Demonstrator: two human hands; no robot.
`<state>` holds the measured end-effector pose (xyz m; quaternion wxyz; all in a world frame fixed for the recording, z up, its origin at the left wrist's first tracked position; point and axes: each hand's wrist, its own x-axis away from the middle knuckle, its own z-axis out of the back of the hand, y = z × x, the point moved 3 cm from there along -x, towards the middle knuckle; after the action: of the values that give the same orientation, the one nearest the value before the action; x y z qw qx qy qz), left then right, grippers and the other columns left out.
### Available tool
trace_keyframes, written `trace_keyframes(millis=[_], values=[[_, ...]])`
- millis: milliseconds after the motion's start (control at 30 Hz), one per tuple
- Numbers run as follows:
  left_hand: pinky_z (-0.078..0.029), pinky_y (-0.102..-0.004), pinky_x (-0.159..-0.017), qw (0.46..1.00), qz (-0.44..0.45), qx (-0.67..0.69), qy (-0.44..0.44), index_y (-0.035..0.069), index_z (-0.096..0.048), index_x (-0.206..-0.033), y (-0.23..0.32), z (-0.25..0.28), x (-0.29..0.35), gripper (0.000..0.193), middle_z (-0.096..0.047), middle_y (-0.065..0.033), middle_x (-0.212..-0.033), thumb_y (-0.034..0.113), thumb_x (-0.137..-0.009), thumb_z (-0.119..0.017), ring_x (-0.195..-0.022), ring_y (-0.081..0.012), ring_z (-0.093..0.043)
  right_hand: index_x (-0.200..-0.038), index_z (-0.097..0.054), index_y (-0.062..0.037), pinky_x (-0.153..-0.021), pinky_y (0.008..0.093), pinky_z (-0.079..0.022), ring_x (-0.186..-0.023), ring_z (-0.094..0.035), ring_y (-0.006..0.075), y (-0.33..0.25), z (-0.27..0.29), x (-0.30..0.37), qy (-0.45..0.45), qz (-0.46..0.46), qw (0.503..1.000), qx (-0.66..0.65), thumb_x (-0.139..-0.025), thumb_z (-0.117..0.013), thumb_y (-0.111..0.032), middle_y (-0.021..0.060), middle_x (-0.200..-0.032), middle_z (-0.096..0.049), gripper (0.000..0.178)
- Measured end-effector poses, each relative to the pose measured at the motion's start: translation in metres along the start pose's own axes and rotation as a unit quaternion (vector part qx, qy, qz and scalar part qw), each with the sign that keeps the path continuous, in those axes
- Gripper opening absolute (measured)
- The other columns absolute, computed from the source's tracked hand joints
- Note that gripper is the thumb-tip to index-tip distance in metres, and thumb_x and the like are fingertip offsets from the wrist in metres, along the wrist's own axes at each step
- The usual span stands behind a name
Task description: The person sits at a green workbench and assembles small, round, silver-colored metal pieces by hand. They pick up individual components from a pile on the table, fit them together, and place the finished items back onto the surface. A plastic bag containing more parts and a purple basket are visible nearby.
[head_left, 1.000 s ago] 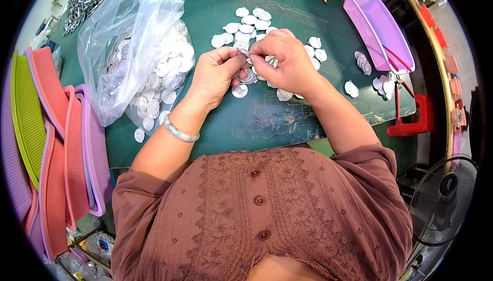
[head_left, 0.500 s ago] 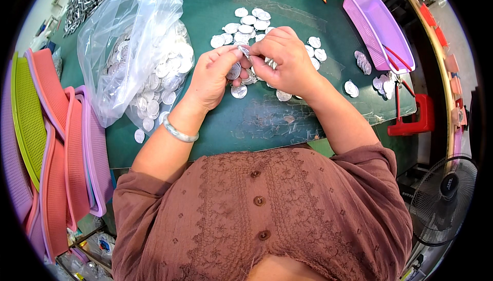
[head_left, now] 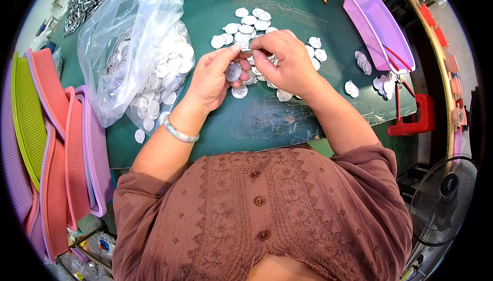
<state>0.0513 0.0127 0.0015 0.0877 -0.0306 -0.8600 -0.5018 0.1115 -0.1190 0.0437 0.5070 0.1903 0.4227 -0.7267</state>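
Above the green table, my left hand (head_left: pixel 211 75) and my right hand (head_left: pixel 287 64) meet at the fingertips. Between them they pinch a silver medallion (head_left: pixel 246 50), seen nearly edge-on. Another round silver medallion (head_left: pixel 233 72) rests against the curled fingers of my left hand. Under and beyond my hands lies a loose pile of silver medallions (head_left: pixel 247 20), some with small loops on the rim; my hands hide part of it. On the left a clear plastic bag (head_left: pixel 110 29) lies open with many more medallions (head_left: pixel 154 83) spilling toward its mouth.
A purple basket (head_left: pixel 367 29) stands at the right, with red-handled pliers (head_left: pixel 398 59) against it and small groups of medallions (head_left: pixel 362 62) nearby. Stacked coloured baskets (head_left: pixel 49 111) crowd the left edge. A fan (head_left: pixel 447 193) stands lower right, a red stool (head_left: pixel 418 119) above it.
The medallion at my fingertips has turned from tilted to almost level, edge-on. My right hand has shifted slightly; the medallion in my left fingers shows more of its face.
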Motion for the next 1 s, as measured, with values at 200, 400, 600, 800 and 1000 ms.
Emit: trace_keyframes(millis=[200,400,600,800,1000], values=[[-0.037,-0.0228,-0.048,1.0,0.018,-0.015,-0.005,-0.001,-0.058,-0.089,0.001,-0.003,0.002,0.03,-0.057,-0.0055,-0.071,0.026,-0.086,-0.045,-0.059,-0.0131,-0.053,-0.081,-0.057,-0.0026,-0.051,0.0263,-0.042,-0.054,-0.054,0.0169,0.01,-0.004,0.007,-0.031,-0.142,0.98,-0.133,-0.076,-0.057,-0.009,0.0093,-0.065,-0.058,0.008],[-0.038,-0.0218,-0.047,0.999,0.005,-0.046,0.006,0.0,-0.06,-0.087,0.002,0.0,0.002,0.029,-0.055,-0.0042,-0.069,0.027,-0.085,-0.048,-0.058,-0.0121,-0.052,-0.085,-0.057,-0.0003,-0.059,0.0251,-0.043,-0.064,-0.054,0.013,0.011,-0.003,0.006,-0.07,-0.155,0.976,-0.139,-0.078,-0.056,-0.007,0.007,-0.072,-0.06,0.01],[-0.037,-0.0189,-0.045,0.994,-0.082,-0.05,0.046,0.001,-0.06,-0.086,0.006,-0.004,0.004,0.018,-0.056,-0.0023,-0.069,0.017,-0.083,-0.052,-0.056,-0.0081,-0.051,-0.086,-0.057,0.0012,-0.061,0.0216,-0.043,-0.065,-0.053,0.0079,0.013,-0.003,0.008,-0.115,-0.276,0.929,-0.22,-0.08,-0.053,-0.008,0.0029,-0.07,-0.057,0.012],[-0.036,-0.0164,-0.045,0.991,-0.086,-0.091,0.037,0.002,-0.06,-0.083,0.002,-0.002,0.003,0.011,-0.056,-0.0001,-0.066,0.012,-0.081,-0.056,-0.054,-0.0047,-0.049,-0.084,-0.056,0.0001,-0.055,0.0196,-0.04,-0.059,-0.048,0.0048,0.013,-0.004,0.008,-0.123,-0.345,0.88,-0.303,-0.079,-0.054,-0.009,0.0,-0.064,-0.055,0.011],[-0.036,-0.0167,-0.045,0.992,-0.081,-0.088,0.043,0.003,-0.06,-0.08,0.003,-0.002,0.004,0.011,-0.055,-0.0001,-0.063,0.013,-0.081,-0.056,-0.053,-0.0049,-0.049,-0.091,-0.054,0.0002,-0.059,0.0205,-0.041,-0.063,-0.048,0.0056,0.014,-0.005,0.008,-0.088,-0.263,0.909,-0.311,-0.076,-0.055,-0.005,0.0002,-0.068,-0.054,0.016]])
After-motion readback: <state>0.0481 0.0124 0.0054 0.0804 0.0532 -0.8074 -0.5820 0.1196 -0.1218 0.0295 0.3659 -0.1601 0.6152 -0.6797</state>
